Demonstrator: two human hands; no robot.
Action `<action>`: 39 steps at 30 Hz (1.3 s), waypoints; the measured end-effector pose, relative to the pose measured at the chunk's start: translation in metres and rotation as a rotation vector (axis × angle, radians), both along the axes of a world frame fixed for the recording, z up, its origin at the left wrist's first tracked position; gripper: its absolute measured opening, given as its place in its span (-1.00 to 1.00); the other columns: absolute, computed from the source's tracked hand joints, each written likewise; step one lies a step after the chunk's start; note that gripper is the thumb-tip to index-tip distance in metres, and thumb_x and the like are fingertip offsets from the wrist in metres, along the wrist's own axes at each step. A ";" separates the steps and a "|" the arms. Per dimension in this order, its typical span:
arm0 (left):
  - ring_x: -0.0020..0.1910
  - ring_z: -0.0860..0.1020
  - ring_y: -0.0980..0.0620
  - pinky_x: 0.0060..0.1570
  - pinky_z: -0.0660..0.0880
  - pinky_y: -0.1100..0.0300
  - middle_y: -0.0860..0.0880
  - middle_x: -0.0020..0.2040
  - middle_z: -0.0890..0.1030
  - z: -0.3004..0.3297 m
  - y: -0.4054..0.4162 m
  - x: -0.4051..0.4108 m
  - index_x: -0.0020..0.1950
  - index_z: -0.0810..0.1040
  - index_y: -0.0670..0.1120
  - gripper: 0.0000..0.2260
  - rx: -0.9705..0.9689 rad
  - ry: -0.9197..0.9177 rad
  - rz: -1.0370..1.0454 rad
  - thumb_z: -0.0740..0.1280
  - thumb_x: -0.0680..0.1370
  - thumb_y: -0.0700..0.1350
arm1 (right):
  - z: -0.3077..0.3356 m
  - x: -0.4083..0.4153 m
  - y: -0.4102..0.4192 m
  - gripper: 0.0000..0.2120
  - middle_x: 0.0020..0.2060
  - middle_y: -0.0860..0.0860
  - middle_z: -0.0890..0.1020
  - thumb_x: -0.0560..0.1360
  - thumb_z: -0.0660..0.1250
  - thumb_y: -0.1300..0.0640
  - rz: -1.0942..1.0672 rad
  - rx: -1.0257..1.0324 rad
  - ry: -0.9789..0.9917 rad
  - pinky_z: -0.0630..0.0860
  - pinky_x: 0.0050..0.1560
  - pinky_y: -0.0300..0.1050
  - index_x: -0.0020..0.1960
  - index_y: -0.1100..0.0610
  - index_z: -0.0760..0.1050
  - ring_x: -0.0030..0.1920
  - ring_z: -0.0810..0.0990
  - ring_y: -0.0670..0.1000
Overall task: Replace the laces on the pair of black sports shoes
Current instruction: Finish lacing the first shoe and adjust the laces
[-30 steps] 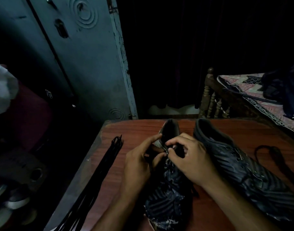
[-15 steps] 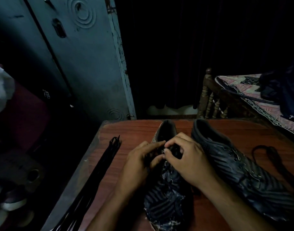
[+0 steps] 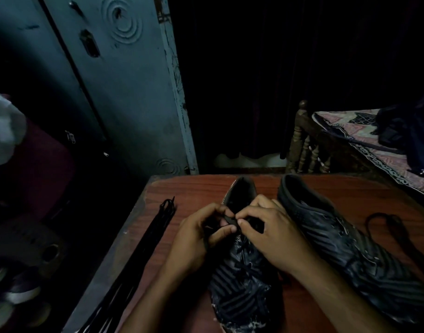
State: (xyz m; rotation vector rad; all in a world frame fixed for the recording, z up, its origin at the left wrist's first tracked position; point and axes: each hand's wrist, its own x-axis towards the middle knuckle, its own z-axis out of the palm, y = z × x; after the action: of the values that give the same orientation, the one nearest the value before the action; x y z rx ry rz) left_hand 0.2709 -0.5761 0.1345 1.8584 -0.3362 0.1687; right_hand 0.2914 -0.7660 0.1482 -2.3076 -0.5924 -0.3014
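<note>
A bundle of black laces (image 3: 143,239) lies at the left edge of the red-brown table (image 3: 199,191). In the lower middle, the left hand (image 3: 196,239) and right hand (image 3: 275,234) meet, both pinching a lace end (image 3: 230,220) over one black shoe (image 3: 239,280). The other shoe (image 3: 355,251) lies right, a loose lace (image 3: 388,227) beside it.

A dim room holds a reddish wooden table (image 3: 194,188), a blue-grey metal cupboard (image 3: 134,97) with ring embossing to its left, a dark curtain (image 3: 254,80) behind, and a carved wooden bed (image 3: 304,140) with patterned cover at right.
</note>
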 end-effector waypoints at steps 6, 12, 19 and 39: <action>-0.19 0.60 0.09 -0.17 0.50 0.19 -0.07 -0.14 0.65 0.004 0.002 -0.002 0.04 0.64 -0.02 -0.86 -0.060 0.053 -0.031 0.51 0.51 -0.11 | 0.001 0.001 0.000 -0.95 -0.12 -0.17 0.45 0.56 0.37 -0.05 0.008 0.021 0.026 0.41 0.06 -0.15 -0.07 -0.13 0.59 0.03 0.41 -0.13; -0.19 0.62 0.06 -0.18 0.54 0.22 -0.06 -0.16 0.67 0.008 0.002 -0.001 0.06 0.65 -0.13 -0.84 -0.121 0.088 -0.054 0.51 0.50 -0.23 | 0.009 0.001 -0.004 -0.90 -0.08 -0.22 0.42 0.57 0.37 -0.04 0.075 -0.048 0.115 0.40 0.15 -0.10 -0.06 -0.23 0.50 0.07 0.39 -0.10; -0.20 0.61 0.07 -0.15 0.55 0.24 -0.06 -0.16 0.66 0.008 0.003 -0.002 0.07 0.66 -0.12 -0.80 -0.134 0.111 -0.051 0.53 0.47 -0.25 | 0.005 -0.002 0.000 -0.90 -0.12 -0.21 0.46 0.53 0.38 -0.05 0.001 -0.011 0.043 0.43 0.08 -0.10 -0.15 -0.15 0.50 0.03 0.44 -0.11; 0.21 0.48 0.24 0.13 0.40 0.48 0.08 0.16 0.49 0.007 -0.003 -0.002 0.12 0.73 0.08 -0.53 0.177 -0.179 0.182 0.25 0.61 -0.46 | 0.029 0.008 -0.012 -0.83 -0.45 0.03 0.35 0.66 0.06 0.23 -0.034 1.249 0.357 0.39 -0.32 -0.02 -0.10 0.14 0.32 -0.49 0.37 0.04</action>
State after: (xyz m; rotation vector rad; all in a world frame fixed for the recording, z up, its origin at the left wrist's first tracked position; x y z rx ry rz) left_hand 0.2687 -0.5788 0.1416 2.0542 -0.3118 0.4440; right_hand 0.2990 -0.7777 0.1775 -1.1098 -0.0854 -0.1765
